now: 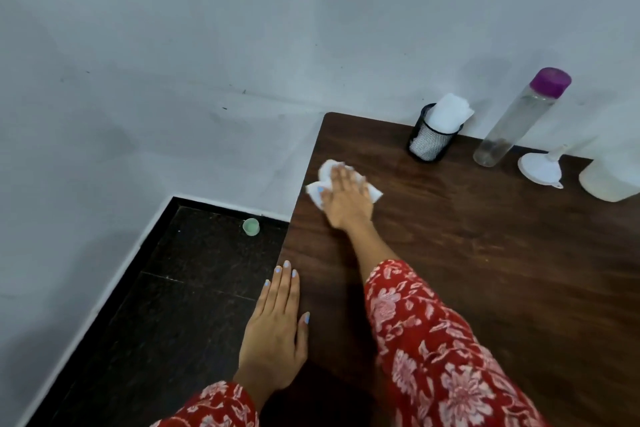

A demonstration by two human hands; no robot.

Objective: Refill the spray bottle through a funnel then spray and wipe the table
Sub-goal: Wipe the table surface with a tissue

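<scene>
1. Tissue (313,191) lies flat on the table (467,270) near its far left corner, pinned under the right hand (346,199). It looks thin, soft and very light, so I judge it will crumple, drag and possibly tear once damp; the best hold is a flat palm over its middle, as here, not a pinch at an edge.
2. Right hand: fingers laid out straight across the tissue, pressing it down. It grasps nothing.
3. Left hand (277,329): flat and relaxed on the table's left edge, fingers straight, holding nothing, probably steadying the body.
4. Wiping looks to be the step in hand; whether the wood is wet from spray I cannot tell.
5. Counts on the table: one tissue in use; one black mesh cup (429,142) with a white roll or wad of paper standing in it; one tall clear bottle (512,125) with a purple cap, upright by the wall; one white funnel (542,168) lying tipped just beside that bottle; one pale translucent container (609,180) at the right edge, cut off by the frame, likely the spray bottle, though no nozzle shows.
6. Handling of the rest, as a guess: the clear bottle looks rigid and smooth, best taken round its middle; the funnel is light plastic and would roll easily.
7. On the dark floor, one small green cup or cap (251,226) near the wall.
8. Two hands, both in red floral sleeves.
</scene>
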